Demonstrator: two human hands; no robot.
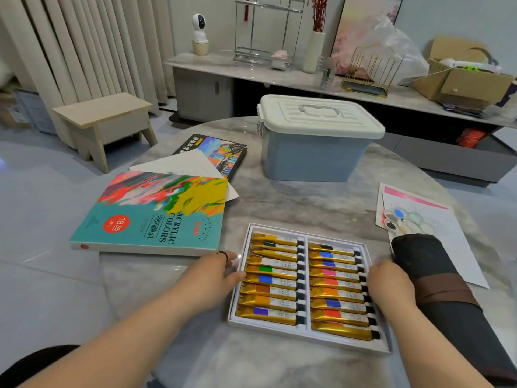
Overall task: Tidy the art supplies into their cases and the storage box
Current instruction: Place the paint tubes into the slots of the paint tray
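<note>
A white tray (303, 333) of several gold acrylic paint tubes (272, 287) lies on the marble table in front of me. My left hand (221, 271) touches the tray's left edge with its fingers stretched along it. My right hand (387, 284) grips the tray's right edge, fingers curled over the rim. The tray's colourful "Acrylic Colors" lid (151, 217) lies to the left. A blue storage box (310, 158) with a shut white lid stands behind. A dark rolled brush case (436, 292) lies at the right.
A black coloured-pencil case (221, 152) and a white sheet (179, 165) lie behind the lid. A paint palette (405, 221) rests on paper (458, 247) at the right. A wooden stool (103, 121) and a low cabinet (279, 79) stand beyond the table.
</note>
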